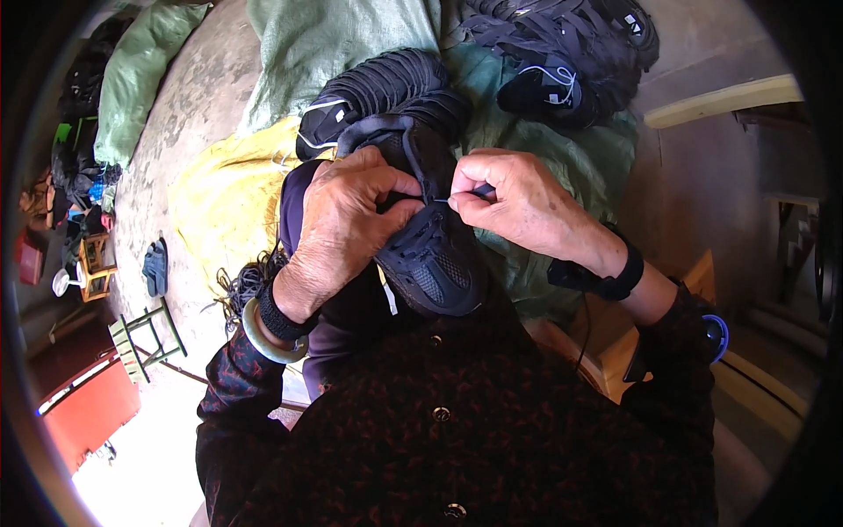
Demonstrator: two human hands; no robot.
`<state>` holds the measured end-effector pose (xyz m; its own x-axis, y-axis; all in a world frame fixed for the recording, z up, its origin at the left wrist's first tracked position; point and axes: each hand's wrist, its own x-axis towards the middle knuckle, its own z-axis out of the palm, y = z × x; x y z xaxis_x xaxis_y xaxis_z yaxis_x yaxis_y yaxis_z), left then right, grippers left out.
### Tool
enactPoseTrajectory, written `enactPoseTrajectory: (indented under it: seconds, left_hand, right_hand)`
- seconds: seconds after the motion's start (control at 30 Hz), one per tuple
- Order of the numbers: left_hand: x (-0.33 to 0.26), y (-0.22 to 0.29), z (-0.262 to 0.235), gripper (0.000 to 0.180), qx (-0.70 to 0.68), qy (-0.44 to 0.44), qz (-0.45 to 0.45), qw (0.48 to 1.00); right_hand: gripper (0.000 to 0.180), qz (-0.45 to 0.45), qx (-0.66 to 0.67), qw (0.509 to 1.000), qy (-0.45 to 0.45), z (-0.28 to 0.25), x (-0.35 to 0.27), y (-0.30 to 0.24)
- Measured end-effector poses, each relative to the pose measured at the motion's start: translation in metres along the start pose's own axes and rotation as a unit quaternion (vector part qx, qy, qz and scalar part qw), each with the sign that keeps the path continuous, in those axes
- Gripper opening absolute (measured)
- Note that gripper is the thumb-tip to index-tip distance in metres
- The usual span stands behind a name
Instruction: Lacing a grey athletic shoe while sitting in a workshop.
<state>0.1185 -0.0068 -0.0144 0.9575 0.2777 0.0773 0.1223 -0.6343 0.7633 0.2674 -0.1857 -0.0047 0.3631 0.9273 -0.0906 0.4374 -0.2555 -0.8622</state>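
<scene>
A black sneaker [428, 263] with a mesh toe rests on my lap, its toe pointing toward me. Dark laces [426, 230] cross over its front. My left hand [344, 209] is closed at the near side of the opening, thumb and forefinger pinching at the tongue and lacing; exactly what lies between the fingertips is partly hidden. On the other side of the opening, my right hand [518, 198] pinches a dark shoelace, and a thin pale bit shows at its fingertips. Both hands are close together above the laces.
Stacked black shoe uppers [386, 83] lie just beyond the sneaker. More black pieces [571, 66] are heaped at the far right on green sacking [597, 162]. Yellow sacking [233, 176], tangled black laces [250, 283], slippers [155, 267] and a small stool [149, 341] are at left.
</scene>
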Motion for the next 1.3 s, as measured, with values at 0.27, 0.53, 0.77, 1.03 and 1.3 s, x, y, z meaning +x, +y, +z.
enactPoseTrajectory:
  seconds: [0.27,0.53,0.77,1.03,1.3]
  left_hand:
    - [0.000,-0.001,0.003,0.017,0.024,0.011,0.001,1.000]
    - [-0.002,-0.001,0.005,0.018,0.022,0.032,0.013,0.999]
    - [-0.001,-0.002,0.007,0.018,0.019,0.041,0.034,0.998]
    - [0.000,-0.005,0.010,0.016,0.044,0.040,0.054,0.997]
    - [-0.002,-0.002,0.007,0.013,0.072,0.032,0.070,0.994]
  right_hand:
    - [0.009,-0.028,0.002,0.999,0.030,0.007,0.003,0.008]
    - [0.010,-0.068,-0.054,0.995,0.046,0.012,0.005,0.008]
    - [0.013,-0.049,-0.002,0.998,0.031,0.018,0.009,0.013]
    - [0.023,0.063,0.016,0.995,-0.076,-0.001,0.015,0.016]
    - [0.023,-0.022,-0.097,0.995,-0.001,0.000,0.024,0.020]
